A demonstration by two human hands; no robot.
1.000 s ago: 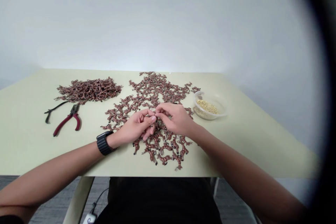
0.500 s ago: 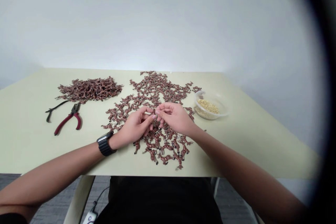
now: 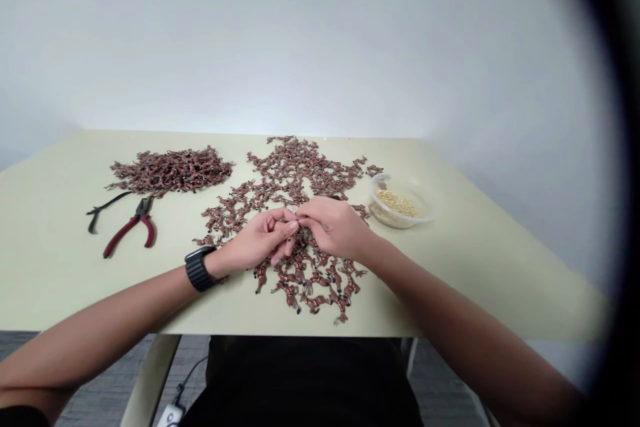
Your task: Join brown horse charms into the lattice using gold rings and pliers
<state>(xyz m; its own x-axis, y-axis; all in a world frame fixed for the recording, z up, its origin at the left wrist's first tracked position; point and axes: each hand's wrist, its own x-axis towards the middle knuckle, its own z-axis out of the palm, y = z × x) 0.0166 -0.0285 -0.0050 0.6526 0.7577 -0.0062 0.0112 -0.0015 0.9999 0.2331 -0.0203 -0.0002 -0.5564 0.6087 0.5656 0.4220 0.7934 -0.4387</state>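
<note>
Big pale green table (image 3: pixel 480 273) fills most of the view, and a wide, sprawling spread of little brown horse figures (image 3: pixel 287 173) covers its middle, so I'll place everything from that spread.

Only one real container here: a clear plastic tub (image 3: pixel 400 217) sits just right of the spread, nearly touching its edge. Inside is a heap of tiny gold-coloured bits (image 3: pixel 396 203), too small to tell exactly what they are.

Left of the spread, well apart from it, is a denser pile of brown figures (image 3: pixel 170 172). Further left and nearer the person are red-handled pliers (image 3: pixel 131 230), with a thin curved black tool (image 3: pixel 107 207) right beside them.

Both hands hover over the near part of the spread, and they hide a bit of it. The left hand (image 3: pixel 253 240), with a black strap watch (image 3: pixel 199 269) on its wrist, and the right hand (image 3: pixel 333 228) come together at the fingertips (image 3: pixel 295 225) in a tight pinch. Whatever is between them is too small and hidden to make out.
</note>
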